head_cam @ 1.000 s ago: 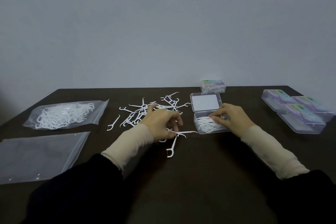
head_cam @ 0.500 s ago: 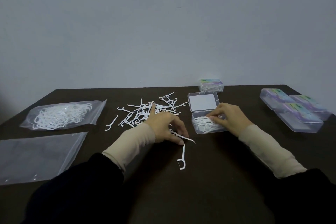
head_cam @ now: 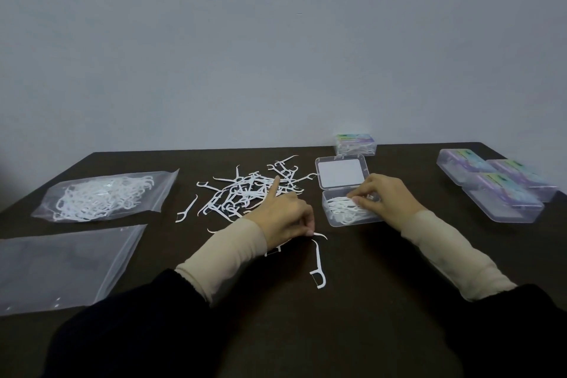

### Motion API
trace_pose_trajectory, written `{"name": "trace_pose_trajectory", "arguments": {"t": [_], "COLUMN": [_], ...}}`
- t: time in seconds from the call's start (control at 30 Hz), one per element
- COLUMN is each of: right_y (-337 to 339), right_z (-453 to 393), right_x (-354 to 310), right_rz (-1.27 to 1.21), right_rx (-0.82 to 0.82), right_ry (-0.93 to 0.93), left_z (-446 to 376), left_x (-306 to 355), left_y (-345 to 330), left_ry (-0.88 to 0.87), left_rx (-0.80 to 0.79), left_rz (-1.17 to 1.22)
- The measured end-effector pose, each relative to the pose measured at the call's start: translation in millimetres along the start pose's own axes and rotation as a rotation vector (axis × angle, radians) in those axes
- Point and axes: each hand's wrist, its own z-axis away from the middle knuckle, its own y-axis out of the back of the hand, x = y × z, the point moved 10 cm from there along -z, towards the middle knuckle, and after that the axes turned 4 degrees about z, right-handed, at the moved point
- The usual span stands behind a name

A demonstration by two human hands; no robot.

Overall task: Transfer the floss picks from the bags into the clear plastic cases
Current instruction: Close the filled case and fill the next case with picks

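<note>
My left hand (head_cam: 283, 218): knuckles up on the dark tabletop (head_cam: 368, 301), index finger stretched toward the loose floss picks (head_cam: 248, 190) scattered just beyond it, the other fingers curled and pinching a pick (head_cam: 319, 235) at their tips.

Single floss pick (head_cam: 317, 267): lying flat, just nearer me than that hand, apart from it.

My right hand (head_cam: 385, 201): fingers bent down into the open clear case (head_cam: 346, 216), resting on the white picks inside; whether it pinches any I cannot tell.

Case lid (head_cam: 342, 173): laid back flat, beyond the right hand.

Closed case (head_cam: 356, 143): farther off, past the lid, picks visible inside.

Three closed cases (head_cam: 491, 184): clustered well to the right of my right hand.

Filled bag (head_cam: 101, 196): well to the left of my left hand, holding white picks.

Flat bag (head_cam: 61, 267): left and nearer me, contents unclear.
</note>
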Motion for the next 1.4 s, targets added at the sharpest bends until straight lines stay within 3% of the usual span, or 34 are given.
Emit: {"name": "trace_pose_trajectory", "arguments": {"t": [0.27,0.5,0.6,0.83,0.97,1.13,1.23,1.4], "right_y": [2,14,21,17,16,7,20,23], "right_z": [1,3,5,3,1,-1,0,4], "right_x": [-3,2,-1,-1,6,7,16,19], "right_rz": [-0.022,-0.187,-0.385,-0.359,-0.149,0.006,-0.063,-0.246], "right_rx": [0.022,0.131,0.132,0.079,0.110,0.050,0.126,0.091], "right_ry": [0.034,0.017,-0.002,0.010,-0.024,0.011,-0.022,-0.015], "left_z": [-22,-53,-60,-61,-49,-44,-47,-51], "left_x": [-4,-21,-23,-27,-39,-18,-7,1], "left_y": [54,34,25,15,30,34,26,12], "left_ry": [0.107,0.328,0.393,0.455,0.492,0.390,0.355,0.328], "left_rx": [0.377,0.596,0.653,0.662,0.735,0.579,0.484,0.393], "left_rz": [0.412,0.757,0.851,1.074,0.918,0.573,0.411,0.265]}}
